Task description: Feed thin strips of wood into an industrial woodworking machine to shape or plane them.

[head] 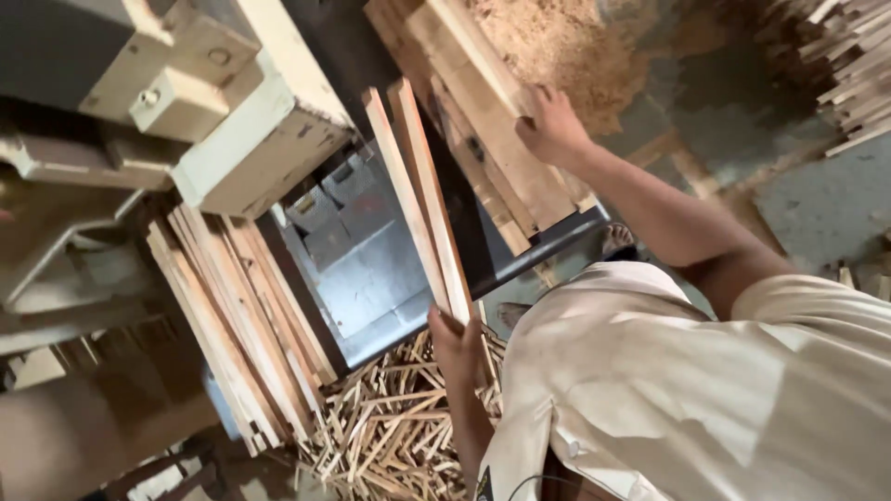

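Note:
My left hand [459,348] grips the near ends of two long, thin wooden strips [418,195]. They angle up and away over a grey metal machine table [371,278]. My right hand [552,125] reaches further out. Its fingers close on the edge of the top plank of a stack of wooden planks [483,121] lying across the dark machine bed. My white shirt fills the lower right of the head view.
A cream-coloured machine housing [251,130] stands at upper left. A bundle of long slats [232,325] leans beside the table. Several thin offcuts [390,436] are heaped on the floor below my left hand. A sawdust heap [557,46] and more strips [858,74] lie beyond.

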